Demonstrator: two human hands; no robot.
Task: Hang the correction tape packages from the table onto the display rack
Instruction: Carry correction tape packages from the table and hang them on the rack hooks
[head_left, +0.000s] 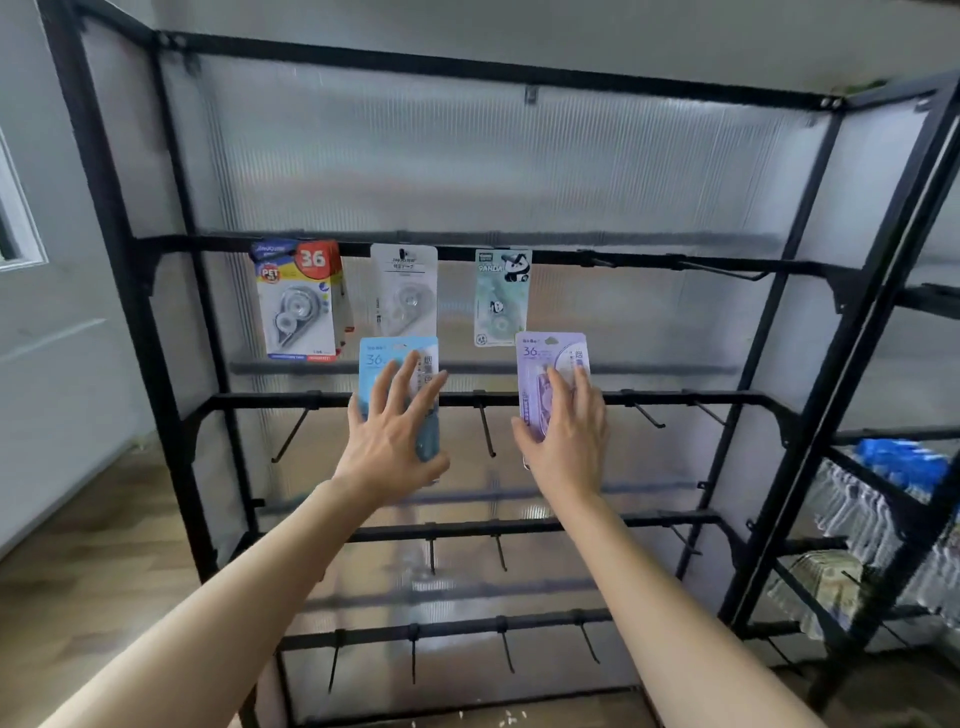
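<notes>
My left hand (396, 431) holds a blue correction tape package (387, 358) upright, thumb under it and fingers spread across its front. A purple package (548, 353) is held the same way by my right hand (566, 431). Both packages are raised in front of the black display rack (467, 399), about level with its second bar. Three packages hang from the bar above: a red and white one (298, 299), a white one (404, 291) and a green panda one (501, 296).
Bare hooks stick out from the rack's bars, among them two at the upper right (727, 270) and several on the lower bars (485, 431). A second rack (883, 519) with hanging goods stands at the right. The floor is wooden.
</notes>
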